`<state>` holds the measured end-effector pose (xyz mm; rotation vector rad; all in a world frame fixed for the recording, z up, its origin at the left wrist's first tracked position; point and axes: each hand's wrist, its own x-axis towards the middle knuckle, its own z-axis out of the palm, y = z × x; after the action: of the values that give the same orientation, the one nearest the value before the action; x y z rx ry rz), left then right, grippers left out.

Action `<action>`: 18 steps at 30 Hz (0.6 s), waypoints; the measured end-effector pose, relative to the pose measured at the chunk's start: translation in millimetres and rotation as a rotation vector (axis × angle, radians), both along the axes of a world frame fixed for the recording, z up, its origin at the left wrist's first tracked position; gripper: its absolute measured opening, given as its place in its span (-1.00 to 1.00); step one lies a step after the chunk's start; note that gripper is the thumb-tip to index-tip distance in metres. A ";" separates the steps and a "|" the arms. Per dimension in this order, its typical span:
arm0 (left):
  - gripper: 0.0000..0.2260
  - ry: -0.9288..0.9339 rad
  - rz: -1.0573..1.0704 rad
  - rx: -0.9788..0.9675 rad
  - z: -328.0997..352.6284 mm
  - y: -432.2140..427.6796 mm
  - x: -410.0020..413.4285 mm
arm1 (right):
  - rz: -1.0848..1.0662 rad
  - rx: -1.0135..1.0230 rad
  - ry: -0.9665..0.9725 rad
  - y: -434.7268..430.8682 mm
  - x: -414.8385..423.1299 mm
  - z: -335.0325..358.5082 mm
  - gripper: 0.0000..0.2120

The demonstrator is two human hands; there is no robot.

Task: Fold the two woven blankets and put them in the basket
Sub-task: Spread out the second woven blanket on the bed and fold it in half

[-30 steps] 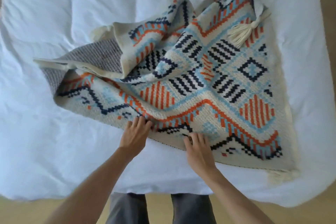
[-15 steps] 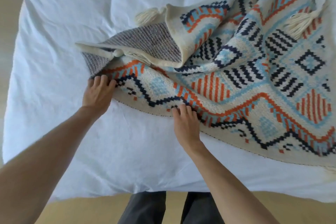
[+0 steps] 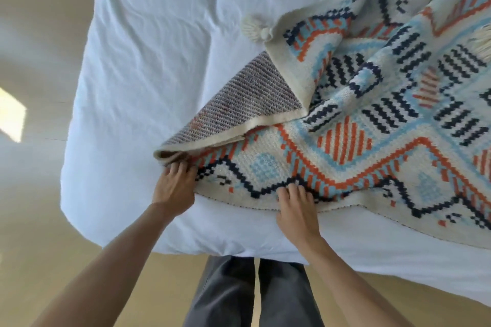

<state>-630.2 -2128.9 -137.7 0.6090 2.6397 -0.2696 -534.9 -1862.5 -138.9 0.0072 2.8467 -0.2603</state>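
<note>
Both bare arms reach forward, palms down. The left hand (image 3: 174,186) and right hand (image 3: 296,207), set apart, curl their fingers over the blanket (image 3: 345,156) edge, thumbs hidden.

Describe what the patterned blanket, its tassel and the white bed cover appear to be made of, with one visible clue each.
Patterned blanket: thick woven yarn, perhaps wool or cotton, matte; blocky pattern and ribbed grey underside. Tassel: bundled cream yarn, soft-looking; strands fan from a bound head. Bed cover: thin white cloth, likely cotton; fine creases.
</note>
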 end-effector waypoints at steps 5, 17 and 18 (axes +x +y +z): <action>-0.70 0.173 -0.071 -0.109 7.0 -16.7 -31.4 | 0.086 -0.020 0.087 -30.4 -18.2 -0.1 -0.62; -0.68 -0.160 0.133 -0.438 21.4 -53.4 34.1 | 0.095 -0.089 -0.020 -56.5 27.4 4.7 -0.71; -0.64 -0.135 0.089 -0.440 20.0 -55.9 30.7 | 0.093 -0.084 -0.016 -56.0 23.6 4.5 -0.72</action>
<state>-599.5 -2184.7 -117.7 0.3476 2.3608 -0.7287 -511.3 -1918.5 -134.4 -0.1400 2.8087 -0.3585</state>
